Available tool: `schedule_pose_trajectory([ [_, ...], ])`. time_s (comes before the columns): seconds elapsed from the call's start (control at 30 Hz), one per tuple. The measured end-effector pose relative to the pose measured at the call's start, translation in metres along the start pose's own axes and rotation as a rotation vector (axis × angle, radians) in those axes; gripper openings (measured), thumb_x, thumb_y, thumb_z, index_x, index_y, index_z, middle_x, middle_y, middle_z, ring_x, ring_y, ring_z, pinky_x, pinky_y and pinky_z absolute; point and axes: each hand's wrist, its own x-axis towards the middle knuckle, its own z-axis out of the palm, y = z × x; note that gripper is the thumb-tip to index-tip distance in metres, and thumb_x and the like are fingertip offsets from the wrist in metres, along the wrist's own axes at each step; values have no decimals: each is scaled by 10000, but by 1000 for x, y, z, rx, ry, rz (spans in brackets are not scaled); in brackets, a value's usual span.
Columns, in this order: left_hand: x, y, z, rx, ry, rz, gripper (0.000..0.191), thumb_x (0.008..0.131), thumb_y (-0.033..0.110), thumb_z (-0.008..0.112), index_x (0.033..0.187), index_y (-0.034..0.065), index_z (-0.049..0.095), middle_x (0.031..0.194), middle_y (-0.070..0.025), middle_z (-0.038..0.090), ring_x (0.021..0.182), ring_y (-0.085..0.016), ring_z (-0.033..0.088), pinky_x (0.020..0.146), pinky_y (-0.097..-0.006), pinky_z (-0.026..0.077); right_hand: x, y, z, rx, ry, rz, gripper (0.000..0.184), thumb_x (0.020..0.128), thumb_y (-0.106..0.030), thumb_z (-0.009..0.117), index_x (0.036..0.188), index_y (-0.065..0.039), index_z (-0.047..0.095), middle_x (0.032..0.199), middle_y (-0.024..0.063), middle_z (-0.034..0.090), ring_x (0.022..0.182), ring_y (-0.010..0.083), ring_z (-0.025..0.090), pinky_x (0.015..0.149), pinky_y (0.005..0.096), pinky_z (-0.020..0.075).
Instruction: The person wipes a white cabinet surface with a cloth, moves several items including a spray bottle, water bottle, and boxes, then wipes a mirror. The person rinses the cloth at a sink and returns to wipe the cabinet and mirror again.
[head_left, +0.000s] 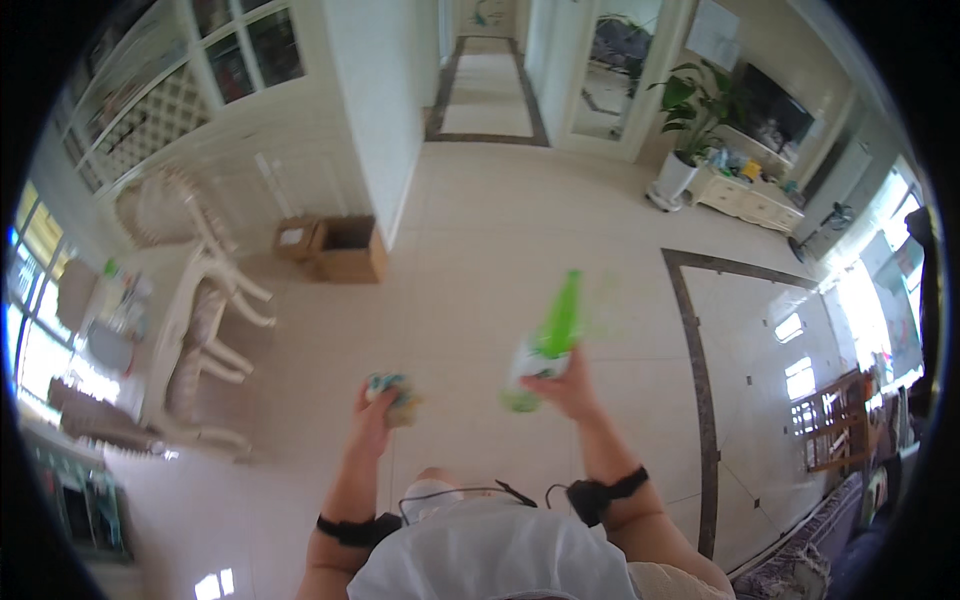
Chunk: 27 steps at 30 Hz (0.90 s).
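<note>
In my right hand (576, 391) is a bottle (560, 324) with a bright green tapered upper part, a pale label and a greenish base. It tilts with its narrow end away from me, and motion blurs its outline. My left hand (369, 420) grips a small crumpled item (403, 411), white and blue with a yellowish part. Blur hides what that item is exactly. Both hands are held apart in front of my body, above the tiled floor (457, 315).
Open cardboard boxes (349, 259) stand by the wall corner at left. Nearer on that side is a cream carved chair (176, 352). A potted plant (671, 176) and low TV cabinet (742, 199) are at far right. Ahead runs a hallway (487, 82); a purple-grey sofa (806, 536) sits lower right.
</note>
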Motion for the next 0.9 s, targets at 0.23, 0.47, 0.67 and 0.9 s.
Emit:
schedule_pose_trajectory([
  [0.23, 261, 35, 67, -93, -81, -95, 279, 898, 167, 528, 1158, 74, 484, 1019, -58, 586, 956, -192, 581, 795, -364, 508, 226, 50, -4, -239, -96, 66, 761, 623, -164, 807, 1248, -5, 404, 1061, 112, 557, 1000, 188, 523, 858, 337, 437],
  [0.47, 502, 39, 248, 260, -566, -236, 287, 904, 188, 499, 1173, 90, 498, 1072, -46, 567, 972, -157, 563, 821, -305, 470, 392, 93, -112, -194, 92, 238, 839, 601, -149, 814, 1298, -13, 367, 1129, 112, 535, 1063, 195, 505, 899, 345, 418],
  [0.67, 663, 32, 389, 403, -794, -212, 323, 906, 184, 496, 1217, 98, 475, 1069, -34, 558, 998, -133, 536, 850, -295, 445, 588, 127, -175, -148, -117, 137, 881, 565, -192, 807, 1308, -11, 369, 1185, 125, 510, 1112, 229, 488, 957, 366, 374],
  [0.9, 842, 114, 451, 431, -462, -163, 443, 911, 155, 497, 1323, 103, 343, 1107, -58, 536, 1015, -134, 528, 801, -272, 462, 852, 180, -163, 7, -454, 270, 758, 589, -176, 774, 1242, 13, 439, 1115, 89, 555, 1047, 199, 512, 908, 339, 397],
])
